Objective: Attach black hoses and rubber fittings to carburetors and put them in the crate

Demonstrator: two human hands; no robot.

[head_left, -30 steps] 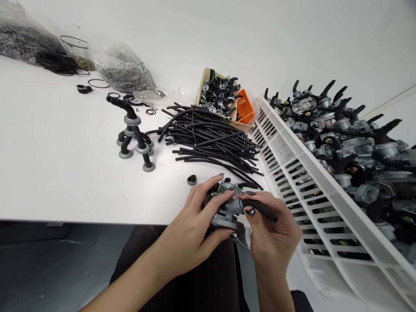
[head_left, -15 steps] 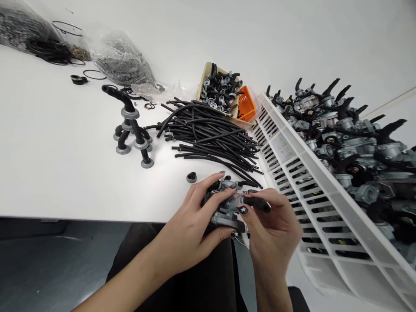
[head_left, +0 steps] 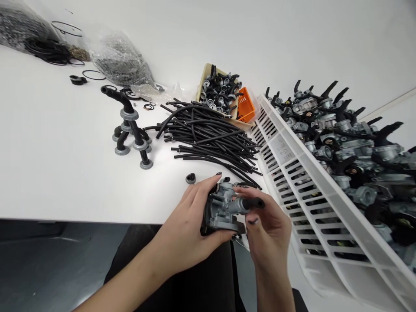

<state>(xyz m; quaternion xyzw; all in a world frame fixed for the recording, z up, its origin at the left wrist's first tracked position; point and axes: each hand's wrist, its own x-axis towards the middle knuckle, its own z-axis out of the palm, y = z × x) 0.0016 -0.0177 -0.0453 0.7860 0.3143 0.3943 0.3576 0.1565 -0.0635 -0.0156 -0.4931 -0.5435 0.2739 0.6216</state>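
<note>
A grey metal carburetor (head_left: 224, 208) is held over the table's front edge by my left hand (head_left: 191, 221), its thumb along the near side and its fingers around the far side. From the carburetor's right side sticks a round grey cap (head_left: 239, 204) with a bent black rubber boot (head_left: 255, 203). My right hand (head_left: 269, 229) curls around this cap, forefinger behind and thumb in front. The thumb is slightly blurred, and whether it presses on the cap is hard to see. Just beyond my left hand lies a small black rubber-booted cap (head_left: 190, 178).
Black rubber hoses (head_left: 208, 130) lie piled ahead. Interlocked booted caps (head_left: 130, 125) stand at left. Behind are a cream bin (head_left: 203, 82) of caps, an orange basket (head_left: 246, 106) and plastic bags (head_left: 120, 60) of parts. A white slatted crate (head_left: 292, 173) full of carburetors stands at right.
My left forefinger and middle finger have lifted off the top of the carburetor, showing more of its body. My right hand has shifted slightly left, its thumb and fingers re-set around the cap.
</note>
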